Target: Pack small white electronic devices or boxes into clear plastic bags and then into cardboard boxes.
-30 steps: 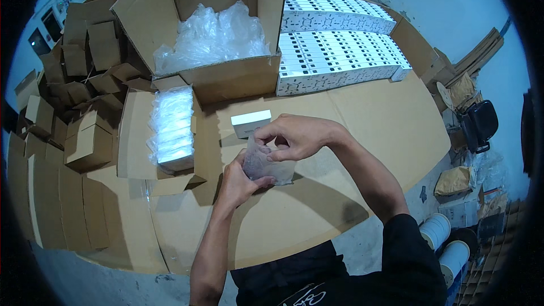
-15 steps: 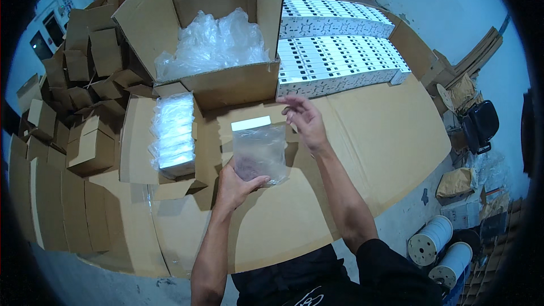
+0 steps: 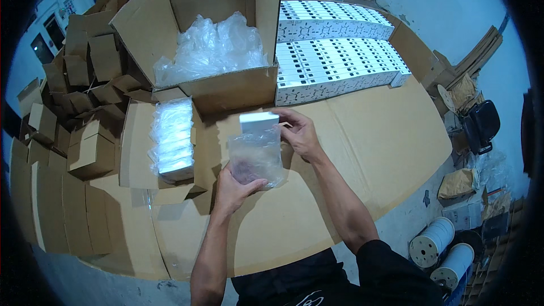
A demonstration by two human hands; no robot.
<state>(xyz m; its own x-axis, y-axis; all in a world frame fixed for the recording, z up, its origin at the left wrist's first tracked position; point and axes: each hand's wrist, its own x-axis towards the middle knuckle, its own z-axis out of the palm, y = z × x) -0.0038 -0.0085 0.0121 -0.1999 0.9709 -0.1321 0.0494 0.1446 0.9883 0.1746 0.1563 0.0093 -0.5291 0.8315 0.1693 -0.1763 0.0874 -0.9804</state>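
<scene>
My left hand (image 3: 233, 194) holds the lower part of a clear plastic bag (image 3: 256, 156), thumb across its front. A white box (image 3: 259, 122) stands partly out of the bag's mouth at the upper end. The fingers of my right hand (image 3: 300, 137) are closed on the box's upper right edge, beside the bag. To the left, a small open carton (image 3: 131, 150) contains a row of bagged white boxes (image 3: 173, 136).
Behind, a large open carton (image 3: 226, 88) holds crumpled plastic bags (image 3: 215, 45). Rows of white boxes (image 3: 340, 59) are stacked at the back right. Folded cartons (image 3: 90, 147) crowd the left side. Cable spools (image 3: 432, 242) stand on the floor at lower right.
My right hand has moved down and left from its spot apart and now grips the box. More of the box shows above the bag's mouth than before.
</scene>
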